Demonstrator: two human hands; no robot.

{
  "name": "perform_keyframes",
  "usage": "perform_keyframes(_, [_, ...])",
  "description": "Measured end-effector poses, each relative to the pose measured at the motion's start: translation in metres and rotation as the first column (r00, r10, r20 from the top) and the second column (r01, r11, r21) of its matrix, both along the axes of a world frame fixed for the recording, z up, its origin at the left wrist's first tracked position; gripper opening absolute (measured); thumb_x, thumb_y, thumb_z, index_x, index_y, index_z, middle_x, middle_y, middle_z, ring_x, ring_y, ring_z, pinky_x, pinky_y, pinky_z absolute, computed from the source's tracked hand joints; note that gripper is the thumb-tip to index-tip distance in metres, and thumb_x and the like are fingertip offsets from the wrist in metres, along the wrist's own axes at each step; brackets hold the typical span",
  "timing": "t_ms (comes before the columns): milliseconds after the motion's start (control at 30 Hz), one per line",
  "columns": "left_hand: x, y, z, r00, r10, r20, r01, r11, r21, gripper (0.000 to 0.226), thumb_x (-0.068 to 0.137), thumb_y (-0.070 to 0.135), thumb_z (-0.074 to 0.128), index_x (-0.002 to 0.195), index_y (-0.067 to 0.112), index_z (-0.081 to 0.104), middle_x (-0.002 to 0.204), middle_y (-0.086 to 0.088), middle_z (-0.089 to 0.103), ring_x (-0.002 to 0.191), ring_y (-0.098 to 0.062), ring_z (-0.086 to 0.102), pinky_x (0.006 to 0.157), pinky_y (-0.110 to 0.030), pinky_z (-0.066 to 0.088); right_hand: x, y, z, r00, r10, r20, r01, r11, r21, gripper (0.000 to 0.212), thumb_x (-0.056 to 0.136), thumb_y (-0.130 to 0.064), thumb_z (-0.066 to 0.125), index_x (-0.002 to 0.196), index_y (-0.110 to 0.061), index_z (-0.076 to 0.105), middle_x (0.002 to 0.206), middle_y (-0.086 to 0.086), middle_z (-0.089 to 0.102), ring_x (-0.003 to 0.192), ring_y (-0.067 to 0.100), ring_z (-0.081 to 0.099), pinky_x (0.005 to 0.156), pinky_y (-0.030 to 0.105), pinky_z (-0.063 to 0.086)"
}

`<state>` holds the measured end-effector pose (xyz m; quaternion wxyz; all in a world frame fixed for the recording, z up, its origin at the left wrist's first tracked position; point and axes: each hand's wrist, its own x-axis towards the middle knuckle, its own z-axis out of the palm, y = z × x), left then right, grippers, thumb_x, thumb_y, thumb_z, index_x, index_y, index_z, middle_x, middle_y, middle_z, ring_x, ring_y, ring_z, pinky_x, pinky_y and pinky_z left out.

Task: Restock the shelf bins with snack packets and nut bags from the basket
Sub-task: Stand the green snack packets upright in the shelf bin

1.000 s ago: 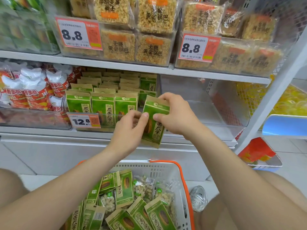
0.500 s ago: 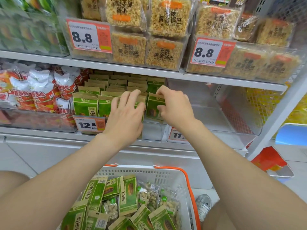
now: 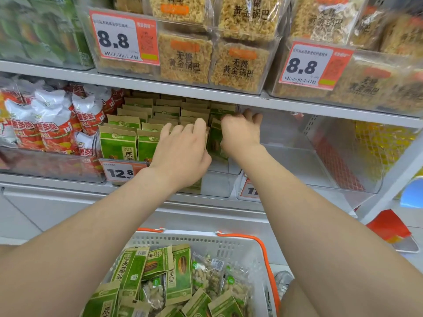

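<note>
Rows of green seed packets [image 3: 119, 145] fill a clear shelf bin [image 3: 217, 184] on the middle shelf. My left hand [image 3: 183, 152] lies with straight fingers against the tops of the front packets, holding them back. Just to its right, my right hand [image 3: 240, 131] curls its fingers over the top of one green packet [image 3: 215, 140] standing in the bin's right column. Below, a white basket [image 3: 194, 239] with an orange handle holds more green packets [image 3: 178, 273] and clear nut bags [image 3: 206, 275].
An empty clear bin [image 3: 297, 161] stands right of the green packets. Red and white snack bags [image 3: 52, 126] fill the bin on the left. Rice-cracker packs [image 3: 185, 58] sit on the shelf above, its edge close over my hands. A 12.8 price tag [image 3: 119, 172] hangs in front.
Both hands moved from in front of the shelf into the bin. The green packet went from mid-air into the bin's right column, and my left hand let go and now lies on the front packets.
</note>
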<state>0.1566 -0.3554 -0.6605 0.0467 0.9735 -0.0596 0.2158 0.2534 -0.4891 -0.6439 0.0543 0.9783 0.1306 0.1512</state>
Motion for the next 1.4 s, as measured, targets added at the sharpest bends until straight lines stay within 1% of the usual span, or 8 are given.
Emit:
perform_keyframes(167, [0.002, 0.001, -0.004, 0.999, 0.035, -0.021, -0.035, 0.999, 0.040, 0.039, 0.092, 0.029, 0.055, 0.127, 0.016, 0.046, 0.112, -0.004, 0.065, 0.108, -0.032, 0.060, 0.108, -0.054, 0.038, 0.013, 0.004, -0.010, 0.995, -0.080, 0.060, 0.077, 0.996, 0.042, 0.067, 0.084, -0.012, 0.072, 0.144, -0.007, 0.044, 0.137, 0.024, 0.055, 0.130, 0.045, 0.047, 0.108, 0.054, 0.034])
perform_keyframes(233, [0.003, 0.000, -0.005, 0.999, 0.039, -0.032, -0.037, 0.998, 0.060, 0.038, 0.093, 0.031, 0.055, 0.127, 0.017, 0.048, 0.118, -0.005, 0.064, 0.114, -0.031, 0.058, 0.111, -0.055, 0.036, 0.013, 0.004, -0.012, 0.992, -0.070, 0.109, 0.060, 0.994, 0.093, 0.064, 0.084, -0.003, 0.065, 0.144, -0.003, 0.043, 0.135, 0.026, 0.055, 0.124, 0.046, 0.052, 0.103, 0.052, 0.039])
perform_keyframes(333, [0.002, 0.000, -0.005, 0.999, 0.038, -0.036, -0.036, 0.998, 0.043, 0.037, 0.093, 0.031, 0.055, 0.128, 0.018, 0.049, 0.120, -0.004, 0.063, 0.115, -0.030, 0.057, 0.111, -0.055, 0.035, 0.012, 0.002, -0.015, 0.990, -0.019, 0.138, 0.015, 0.999, 0.028, 0.046, 0.084, 0.001, 0.060, 0.130, -0.005, 0.062, 0.133, 0.025, 0.054, 0.121, 0.044, 0.053, 0.102, 0.049, 0.040])
perform_keyframes(467, [0.000, 0.001, -0.004, 0.998, 0.037, -0.044, -0.035, 0.999, 0.038, 0.038, 0.093, 0.032, 0.055, 0.128, 0.018, 0.049, 0.120, -0.004, 0.062, 0.115, -0.030, 0.057, 0.111, -0.055, 0.036, 0.009, 0.001, -0.017, 1.000, -0.012, 0.017, 0.013, 0.996, -0.087, 0.035, 0.086, -0.009, 0.065, 0.120, -0.013, 0.070, 0.153, 0.024, 0.037, 0.136, 0.046, 0.038, 0.114, 0.057, 0.028])
perform_keyframes(667, [-0.004, 0.000, -0.004, 0.997, 0.037, -0.067, -0.034, 0.998, 0.044, 0.046, 0.093, 0.033, 0.056, 0.135, 0.017, 0.047, 0.126, -0.005, 0.060, 0.120, -0.031, 0.054, 0.113, -0.056, 0.034, 0.010, -0.001, -0.014, 0.994, -0.008, -0.109, -0.023, 0.961, -0.275, 0.037, 0.095, -0.024, 0.058, 0.131, -0.027, 0.065, 0.170, 0.016, 0.010, 0.154, 0.046, 0.005, 0.119, 0.071, 0.003])
perform_keyframes(900, [-0.005, 0.002, -0.004, 0.996, 0.026, -0.087, -0.021, 0.998, 0.052, 0.047, 0.091, 0.033, 0.057, 0.134, 0.017, 0.046, 0.126, -0.005, 0.058, 0.121, -0.031, 0.053, 0.112, -0.055, 0.033, 0.004, 0.014, -0.025, 0.993, -0.083, -0.086, 0.040, 0.906, -0.422, 0.049, 0.107, -0.045, 0.040, 0.149, -0.026, 0.054, 0.169, 0.025, -0.015, 0.154, 0.052, -0.016, 0.121, 0.067, -0.009])
perform_keyframes(1067, [-0.006, 0.002, -0.004, 0.996, 0.015, -0.084, -0.011, 0.999, 0.039, 0.044, 0.092, 0.032, 0.057, 0.132, 0.018, 0.045, 0.126, -0.004, 0.057, 0.120, -0.030, 0.052, 0.112, -0.055, 0.033, -0.004, 0.018, -0.029, 0.992, -0.122, -0.019, 0.100, 0.883, -0.459, 0.052, 0.109, -0.045, 0.034, 0.155, -0.025, 0.047, 0.169, 0.029, -0.003, 0.153, 0.056, -0.004, 0.121, 0.068, -0.005])
perform_keyframes(1400, [-0.007, 0.006, -0.004, 0.995, -0.016, -0.096, 0.019, 0.999, 0.039, 0.050, 0.092, 0.032, 0.058, 0.138, 0.018, 0.044, 0.131, -0.004, 0.056, 0.124, -0.030, 0.051, 0.116, -0.057, 0.031, 0.002, 0.008, -0.022, 0.987, -0.040, -0.157, -0.037, 0.888, -0.458, 0.053, 0.104, -0.045, 0.048, 0.155, -0.031, 0.047, 0.171, 0.018, -0.019, 0.158, 0.040, -0.014, 0.121, 0.069, -0.008])
